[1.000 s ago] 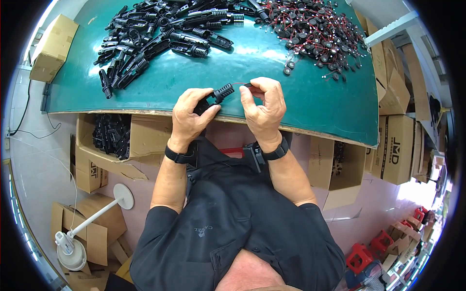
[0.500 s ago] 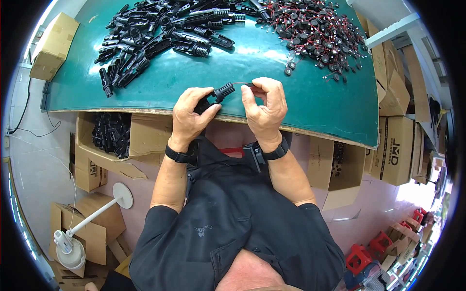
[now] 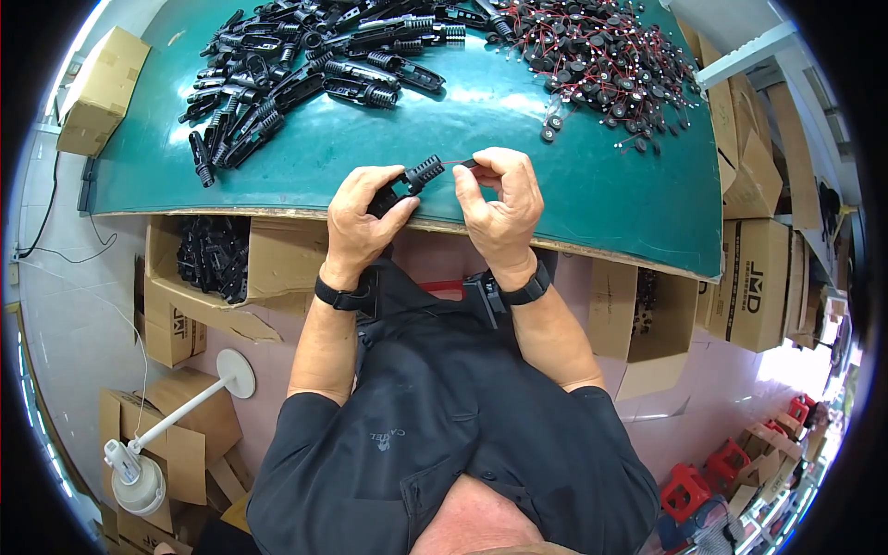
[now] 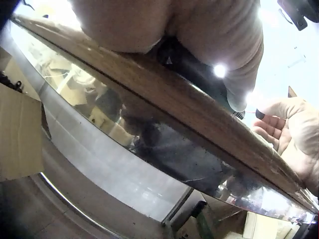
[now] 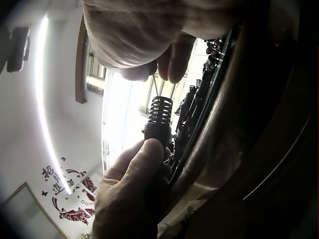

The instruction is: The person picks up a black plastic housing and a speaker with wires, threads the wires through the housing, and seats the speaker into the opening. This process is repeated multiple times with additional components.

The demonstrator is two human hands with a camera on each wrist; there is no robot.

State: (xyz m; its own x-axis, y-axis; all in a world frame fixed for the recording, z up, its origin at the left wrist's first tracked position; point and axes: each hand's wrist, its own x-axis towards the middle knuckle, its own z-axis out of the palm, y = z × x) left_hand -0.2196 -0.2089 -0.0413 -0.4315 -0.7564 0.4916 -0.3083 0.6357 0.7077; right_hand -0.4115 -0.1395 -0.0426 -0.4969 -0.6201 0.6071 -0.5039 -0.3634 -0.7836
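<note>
Near the table's front edge, my left hand point(image 3: 361, 220) grips a black plastic housing point(image 3: 426, 173) between thumb and fingers. Its slotted, ribbed cylindrical end points up and right, toward my other hand. My right hand point(image 3: 506, 199) pinches a small black disc-like part point(image 3: 471, 163) between thumb and forefinger. A thin red wire point(image 3: 452, 163) spans the short gap from that part to the housing's slotted end. In the right wrist view the slotted end point(image 5: 160, 110) stands upright with the wire entering its top. The lower body of the housing is hidden by my left fingers.
Similar black housings point(image 3: 356, 88) lie heaped at the table's back left. Back right is a pile of black discs with red wires point(image 3: 606, 69). Open cardboard boxes point(image 3: 287, 254) stand under the front edge of the green table point(image 3: 277, 190).
Both hands keep their holds. My right hand has shifted very slightly left with the small black part, and the housing has moved a touch left and up.
</note>
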